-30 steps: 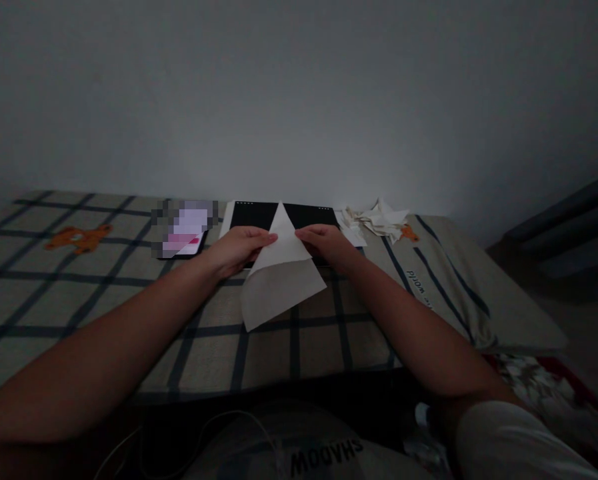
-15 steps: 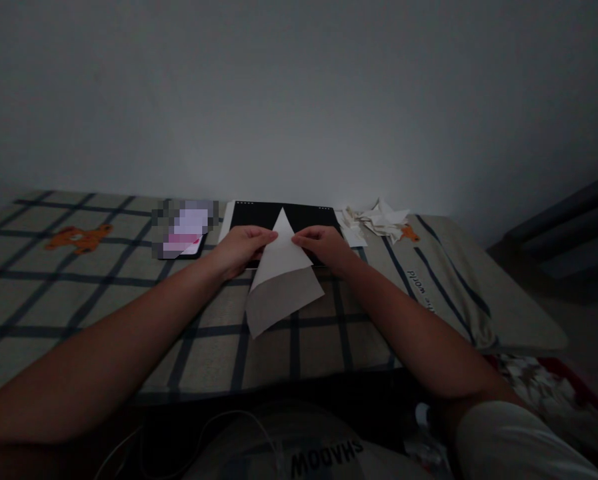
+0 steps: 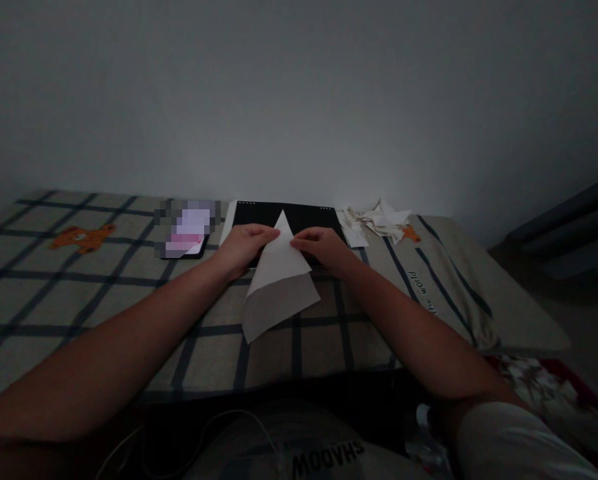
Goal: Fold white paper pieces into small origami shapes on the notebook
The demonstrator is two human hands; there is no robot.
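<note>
A sheet of white paper (image 3: 281, 260), folded to a point at its far end, is held up between my two hands. My left hand (image 3: 247, 247) pinches its left edge just below the tip. On the opposite edge, my right hand (image 3: 323, 247) grips the paper between thumb and fingers. The loose lower end hangs toward me as a wide flap over the checked cloth. Beneath and behind the hands lies a black notebook-like pad (image 3: 263, 215) with white pages at its left side, partly covered by paper and hands.
A phone (image 3: 191, 233) with a lit, partly blurred screen lies left of the pad. Crumpled paper (image 3: 383, 219) sits to the right. The checked cloth (image 3: 129, 287) covers the table, which meets a grey wall (image 3: 299, 100). A clear bottle (image 3: 429, 440) is low at right.
The hanging lower end of the paper has swung slightly to the left. Both hands keep their pinch on its edges, nearly in the same place.
</note>
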